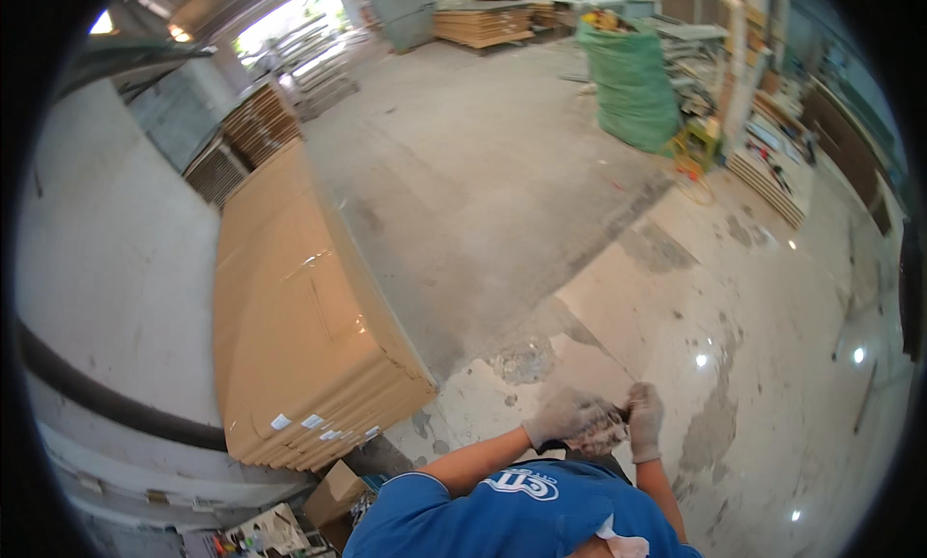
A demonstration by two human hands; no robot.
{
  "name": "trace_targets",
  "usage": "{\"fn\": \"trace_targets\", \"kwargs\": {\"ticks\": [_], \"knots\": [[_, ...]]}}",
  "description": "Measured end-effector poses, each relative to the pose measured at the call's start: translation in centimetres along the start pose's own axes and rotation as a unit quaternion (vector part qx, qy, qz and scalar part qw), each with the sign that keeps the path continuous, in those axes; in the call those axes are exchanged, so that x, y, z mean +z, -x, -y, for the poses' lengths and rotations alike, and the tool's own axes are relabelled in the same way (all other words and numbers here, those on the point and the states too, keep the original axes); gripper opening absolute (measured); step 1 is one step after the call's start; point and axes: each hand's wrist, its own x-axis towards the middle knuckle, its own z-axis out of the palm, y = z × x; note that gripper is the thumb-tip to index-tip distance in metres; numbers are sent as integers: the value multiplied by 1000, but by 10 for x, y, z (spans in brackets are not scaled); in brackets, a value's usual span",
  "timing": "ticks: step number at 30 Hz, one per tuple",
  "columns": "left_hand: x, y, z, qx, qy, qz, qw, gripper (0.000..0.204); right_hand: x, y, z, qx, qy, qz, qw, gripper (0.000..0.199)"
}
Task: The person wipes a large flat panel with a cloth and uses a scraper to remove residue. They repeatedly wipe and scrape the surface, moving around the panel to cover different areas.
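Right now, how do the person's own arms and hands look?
Both hands wear light grey-white work gloves, soiled and worn: left hand, right hand. The forearms are bare. The blue short-sleeved shirt has a white mark.

Stack of long flat brown cardboard packages [299, 307], lay lower left beside the wall, small white labels [314, 422] stuck on near ends. Small brown cardboard box [333, 495], stood just below stack. Tall green mesh sack [632, 80], bulging, stood upper right on floor.
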Motion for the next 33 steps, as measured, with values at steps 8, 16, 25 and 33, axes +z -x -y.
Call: {"fn": "trace_targets", "kwargs": {"ticks": [8, 16, 25, 33], "knots": [[-96, -75, 23, -128, -76, -184, 972, 33, 14, -216, 40, -94, 57, 239, 965, 26], [-236, -126, 56, -102, -21, -189, 976, 33, 185, -286, 99, -103, 155, 505, 843, 30], [-428, -184, 77, -79, -43, -80, 993, 35, 326, -370, 140, 17, 7, 506, 863, 17], [-518, -248, 101, -75, -77, -36, 994, 35, 386, -455, 169, -122, 87, 510, 847, 23]]}}
